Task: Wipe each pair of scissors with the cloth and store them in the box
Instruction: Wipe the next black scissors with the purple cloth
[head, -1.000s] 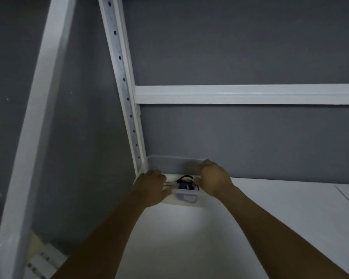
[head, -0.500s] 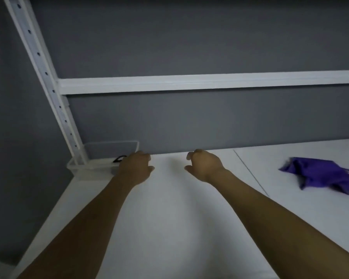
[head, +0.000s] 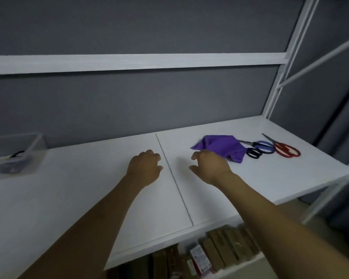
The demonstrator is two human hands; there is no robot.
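where the white laminate shelf board (head: pixel 69 198) runs from left to right, its front edge cuts slantwise across the lower part of the view, and its right end stops just past the scissors, near the white metal upright (head: pixel 278 77) at the back corner. a thin dark seam (head: pixel 175 178) splits the board into two panels. the clear plastic box (head: pixel 34 146) sits at the far left against the grey wall, with a dark scissor handle (head: pixel 17 154) showing inside it. the crumpled purple cloth (head: pixel 222 147) lies on the right panel, well apart from the box, and open white surface stretches between them. just right of the cloth lie the blue-handled steel scissors (head: pixel 264 147), touching a set of black finger loops (head: pixel 254 153); whether those belong to a separate pair cannot be told. the red-handled steel scissors (head: pixel 286 151) lie beside them, nearest the board's right end. brown cardboard packs (head: pixel 220 252) stand on the shelf below.

the left hand (head: pixel 144 168) hovers just left of the seam, palm down, fingers loosely curled, holding nothing. the right hand (head: pixel 210 165) is just right of the seam, fingers loosely bent and apart, holding nothing, its knuckles close to the cloth's near edge.
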